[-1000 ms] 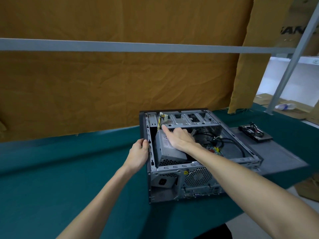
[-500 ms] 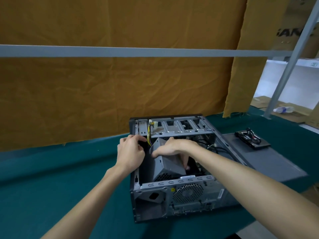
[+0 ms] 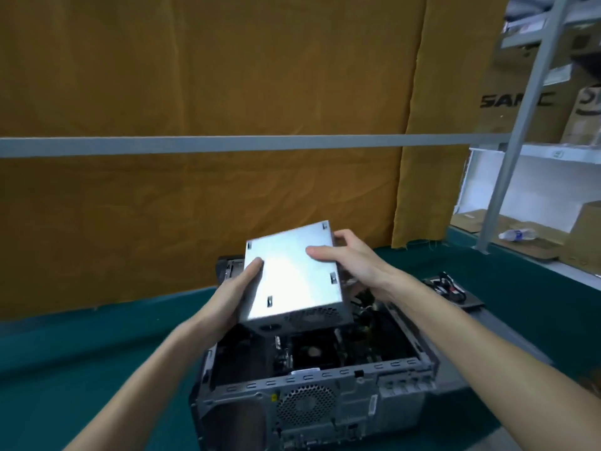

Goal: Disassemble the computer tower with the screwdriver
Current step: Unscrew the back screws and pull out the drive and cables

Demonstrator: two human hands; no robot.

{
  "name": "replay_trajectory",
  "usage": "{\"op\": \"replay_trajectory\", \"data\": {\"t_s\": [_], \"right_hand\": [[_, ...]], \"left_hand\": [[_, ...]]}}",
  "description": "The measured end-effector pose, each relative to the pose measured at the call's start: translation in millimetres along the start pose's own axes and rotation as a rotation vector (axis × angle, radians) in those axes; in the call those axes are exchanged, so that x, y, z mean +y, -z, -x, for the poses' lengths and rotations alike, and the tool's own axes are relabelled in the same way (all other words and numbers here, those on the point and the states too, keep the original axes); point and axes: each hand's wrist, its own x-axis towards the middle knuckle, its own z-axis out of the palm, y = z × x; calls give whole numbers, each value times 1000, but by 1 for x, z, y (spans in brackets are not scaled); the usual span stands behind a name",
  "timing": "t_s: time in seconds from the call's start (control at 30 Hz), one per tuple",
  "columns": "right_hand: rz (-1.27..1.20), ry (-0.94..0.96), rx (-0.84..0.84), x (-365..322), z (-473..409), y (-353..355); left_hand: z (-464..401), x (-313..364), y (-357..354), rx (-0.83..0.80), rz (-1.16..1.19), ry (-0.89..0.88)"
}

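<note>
The left hand (image 3: 232, 292) holds the left side of a silver box (image 3: 292, 275), with its thumb curled on the flat top. The right hand (image 3: 353, 260) grips the right side, thumb on top and fingers wrapped round the far edge. The box is tilted and up in the air, above the open tower (image 3: 312, 382). The tower lies on its side on the green surface (image 3: 81, 353), open side up, with a round fan grille on the near end. Dark parts and wires show inside it. A flat grey panel (image 3: 507, 333) lies just right of the tower. A small black part (image 3: 450, 289) sits on it. An orange cloth (image 3: 195, 206) hangs behind.
</note>
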Motion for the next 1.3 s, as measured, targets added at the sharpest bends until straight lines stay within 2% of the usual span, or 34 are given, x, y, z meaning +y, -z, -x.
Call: {"op": "replay_trajectory", "data": {"t_s": [0.03, 0.1, 0.17, 0.27, 0.37, 0.47, 0.57, 0.67, 0.73, 0.77, 0.8, 0.9, 0.97, 1.13, 1.23, 1.3], "right_hand": [[-61, 37, 21, 1, 2, 7], [-162, 81, 53, 6, 6, 19], [-259, 76, 15, 14, 7, 36], [-520, -3, -180, 25, 7, 70], [-601, -41, -120, 40, -1, 107], [-259, 93, 162, 56, -17, 141], [181, 201, 395, 74, -37, 180], [832, 38, 625, 97, -51, 213], [1094, -26, 727, 110, -56, 228], [1125, -18, 736, 119, -60, 233], [1090, -4, 708, 128, -62, 239], [522, -52, 502, 156, -59, 248], [338, -121, 392, 170, -61, 247], [283, -429, 121, 204, -71, 237], [342, -484, -5, 217, -75, 217], [407, -489, -1, 225, -79, 198]], "left_hand": [[2, 8, -5, -107, 46, 30], [2, 21, -18, -171, 3, 9], [1, 30, -35, -107, -1, -55], [-2, 43, -66, -14, -2, -211], [-11, 60, -101, 47, -118, -358], [-30, 77, -139, 43, -283, -448], [-62, 86, -177, 116, -648, -556], [-92, 87, -211, 192, -850, -676], [-110, 85, -233, 226, -941, -740], [-119, 83, -242, 248, -997, -770], [-128, 81, -251, 266, -1050, -790], [-154, 71, -272, 303, -1168, -798], [-170, 62, -281, 296, -1269, -805], [-199, 29, -292, 208, -1439, -703], [-209, 11, -288, 152, -1481, -613], [-215, 2, -287, 122, -1507, -584]]}}
